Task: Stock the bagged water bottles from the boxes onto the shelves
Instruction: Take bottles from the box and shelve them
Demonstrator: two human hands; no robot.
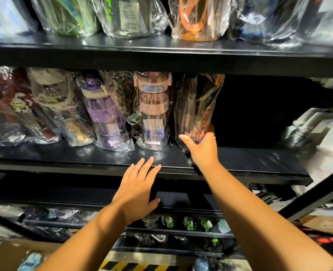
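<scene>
I count six bagged bottles on the middle shelf point(249, 163): one dark red bottle point(3, 106), one beige bottle point(52, 106), one purple bottle point(103, 112), one dark speckled bottle point(120, 89) tucked behind, one pink bottle point(154, 110), one black-and-orange bottle point(197, 106). The top shelf point(161, 55) carries six more bags point(197, 16), as far as I can make out; its outer ones are blurred. Two grips are in view, left grip point(136, 188) and right grip point(202, 149). One cardboard box point(1, 255) shows one blue bottle point(29, 261).

Black metal shelving point(161, 57), dim light, yellow-black striped floor point(134, 266)
</scene>
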